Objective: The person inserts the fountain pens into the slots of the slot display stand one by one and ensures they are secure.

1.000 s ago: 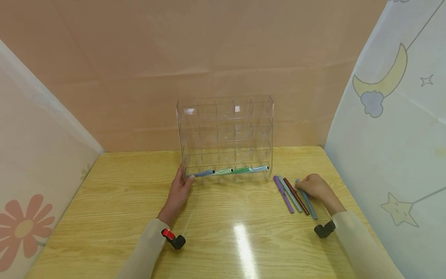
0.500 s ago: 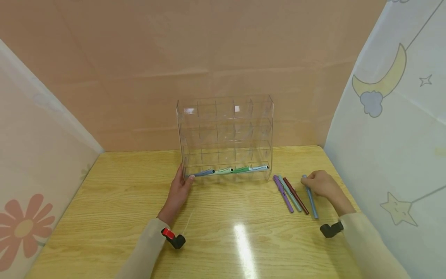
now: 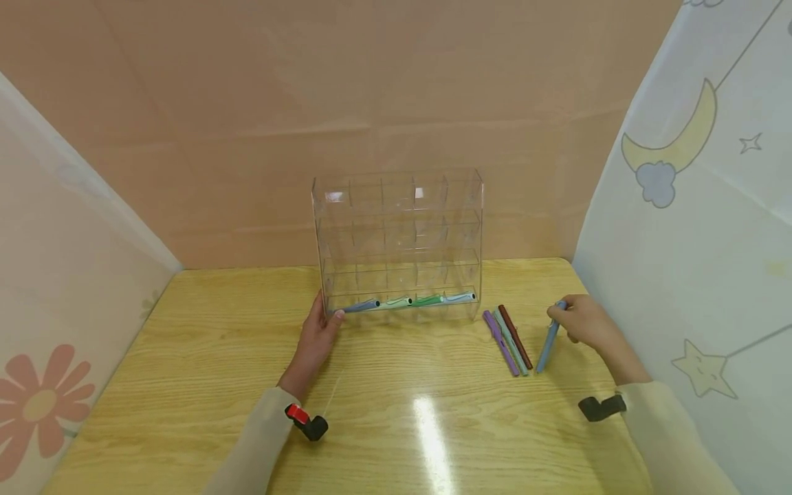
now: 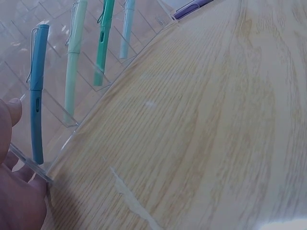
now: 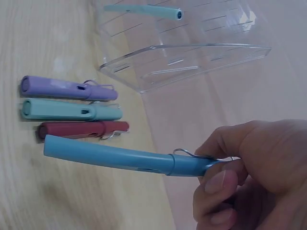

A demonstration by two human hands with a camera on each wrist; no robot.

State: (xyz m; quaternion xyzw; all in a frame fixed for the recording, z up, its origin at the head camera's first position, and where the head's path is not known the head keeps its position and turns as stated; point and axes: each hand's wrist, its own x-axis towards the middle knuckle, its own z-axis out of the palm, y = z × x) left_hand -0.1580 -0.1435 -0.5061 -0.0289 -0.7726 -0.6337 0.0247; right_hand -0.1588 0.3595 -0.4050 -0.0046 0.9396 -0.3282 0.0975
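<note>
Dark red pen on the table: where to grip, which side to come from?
Probably mid-barrel on the dark red pen, pinched across its width from above: it lies flat, the light teal pen crowds one side, and its wire clip juts from the cap on the other. The blue pen in the right hand may need moving off first.

"What's printed on the right wall?"
"A yellow moon, a lilac cloud and, nearer, a star."
"And the left wall?"
"A red flower, near side."
"The far end?"
"A creased tan sheet behind the wooden table."
</note>
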